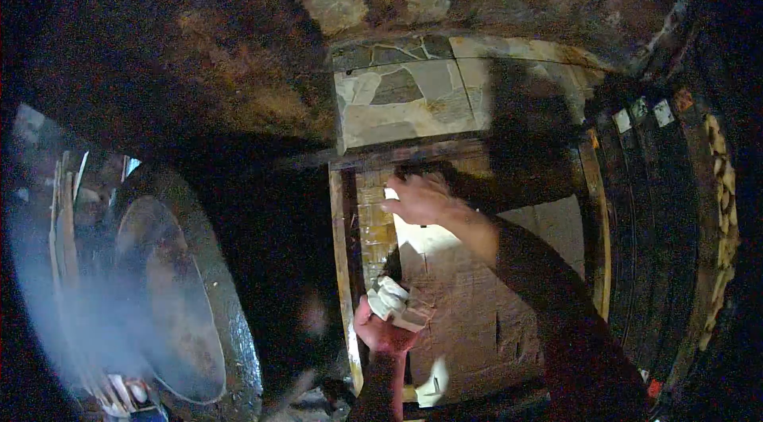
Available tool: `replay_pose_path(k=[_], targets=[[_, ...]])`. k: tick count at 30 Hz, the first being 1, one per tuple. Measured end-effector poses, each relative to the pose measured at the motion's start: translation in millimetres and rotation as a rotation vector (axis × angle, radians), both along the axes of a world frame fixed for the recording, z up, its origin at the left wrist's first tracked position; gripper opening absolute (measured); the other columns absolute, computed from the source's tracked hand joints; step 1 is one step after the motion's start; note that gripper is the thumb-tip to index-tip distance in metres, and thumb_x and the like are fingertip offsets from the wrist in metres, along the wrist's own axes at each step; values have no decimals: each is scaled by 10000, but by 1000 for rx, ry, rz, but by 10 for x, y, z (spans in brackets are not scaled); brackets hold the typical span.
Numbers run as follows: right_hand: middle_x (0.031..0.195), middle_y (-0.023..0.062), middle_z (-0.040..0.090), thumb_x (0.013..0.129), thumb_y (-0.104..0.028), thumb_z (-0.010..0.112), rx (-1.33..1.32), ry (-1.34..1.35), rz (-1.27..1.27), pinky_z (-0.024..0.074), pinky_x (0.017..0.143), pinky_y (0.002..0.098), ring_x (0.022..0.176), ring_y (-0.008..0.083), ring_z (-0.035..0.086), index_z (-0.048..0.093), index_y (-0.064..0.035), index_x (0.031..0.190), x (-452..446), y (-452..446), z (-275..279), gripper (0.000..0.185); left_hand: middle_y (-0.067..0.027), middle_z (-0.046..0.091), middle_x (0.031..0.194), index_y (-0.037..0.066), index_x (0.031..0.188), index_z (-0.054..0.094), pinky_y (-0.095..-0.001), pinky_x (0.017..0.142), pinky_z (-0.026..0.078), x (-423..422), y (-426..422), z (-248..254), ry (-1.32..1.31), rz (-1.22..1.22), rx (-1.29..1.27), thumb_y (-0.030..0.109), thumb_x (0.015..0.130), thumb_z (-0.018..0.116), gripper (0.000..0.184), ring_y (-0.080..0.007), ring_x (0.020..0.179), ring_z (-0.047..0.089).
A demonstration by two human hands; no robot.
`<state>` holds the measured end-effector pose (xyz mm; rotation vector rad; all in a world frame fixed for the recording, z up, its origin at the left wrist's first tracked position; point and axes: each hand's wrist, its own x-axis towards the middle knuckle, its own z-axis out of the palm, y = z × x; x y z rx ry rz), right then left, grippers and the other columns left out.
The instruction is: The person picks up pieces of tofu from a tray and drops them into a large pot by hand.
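My left hand (383,332) is palm up near the lower left of a wooden-framed tray. Its fingers curl around several small white pieces (389,299), soft or chunky in look; their kind is not clear. Farther up, my right hand (429,203) reaches in from the right over the tray's brown lining (477,303). Its fingers are bent together at a bright white spot near the far left corner. What they pinch is partly hidden, and the hand is slightly blurred. Strong light falls on the lining just below it.
Behind the tray lies a stone-tiled ledge (397,104) against a rough wall. To the left stands a large round pan (171,303) amid smoke, with thin sticks of wood (63,223) beside it. Dark stacked frames (660,223) line the right side.
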<state>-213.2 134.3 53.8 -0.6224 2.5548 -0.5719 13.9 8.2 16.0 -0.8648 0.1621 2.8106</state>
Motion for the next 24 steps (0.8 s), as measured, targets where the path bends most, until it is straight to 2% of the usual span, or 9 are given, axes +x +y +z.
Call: replay_pose_path(k=[4,6,7,9,10,12,16,19,24], targets=[[1063,249,640,934,-411,562,79,-16,41,453,911,529,1016,416,620,480,-56,1247,16,61,86,480,-123,669,1076,121,1175,612,-629,808,478,-17,15,56,46,-20,56,641,849,456,633,-413,951,623],[1117,227,631,925,-365,582,-583,10,-79,448,933,520,1043,417,608,544,-49,1178,89,136,66,407,-123,669,1078,128,1176,613,-631,811,475,-4,12,14,51,-31,35,650,847,455,637,-411,954,624],[1117,227,631,925,-365,582,-583,7,-77,448,933,520,1043,417,608,544,-49,1178,117,155,-104,407,-124,669,1080,134,1176,615,-633,814,473,14,19,-2,56,-41,17,658,845,454,640,-408,958,625],[1154,217,617,910,-346,600,-557,393,111,471,911,503,1054,415,603,586,-51,1126,219,170,-431,365,-122,670,1079,137,1175,615,-634,816,472,15,58,89,63,-40,35,653,849,452,632,-406,954,628],[1196,227,589,900,-344,610,-303,752,128,491,891,503,1044,430,600,597,-52,1104,380,242,-449,356,-121,670,1077,140,1175,615,-635,818,471,3,68,128,75,-43,51,648,853,450,623,-404,951,631],[1249,219,564,895,-363,616,-416,121,-95,496,876,522,1045,452,595,594,-67,1124,543,242,-308,375,-121,671,1080,143,1177,615,-638,820,469,7,60,95,36,-23,12,644,858,446,618,-405,952,632],[1254,209,558,887,-368,626,-234,99,-26,492,850,562,1005,473,604,591,-90,1150,628,252,-185,385,-118,671,1099,149,1184,614,-640,825,470,79,1,46,97,-38,-66,630,868,442,600,-406,963,631],[1176,167,579,850,-441,655,-376,209,-76,465,839,545,1017,420,588,606,-129,1149,571,247,-253,436,-117,667,1115,149,1188,612,-635,818,476,71,-36,17,124,-27,20,632,865,453,602,-407,966,630],[1084,93,553,756,-590,688,-210,420,226,361,894,460,1060,305,476,638,-187,1126,222,251,-203,550,-142,663,1115,133,1183,615,-617,815,487,34,-24,138,98,8,67,628,863,467,608,-411,973,628]])
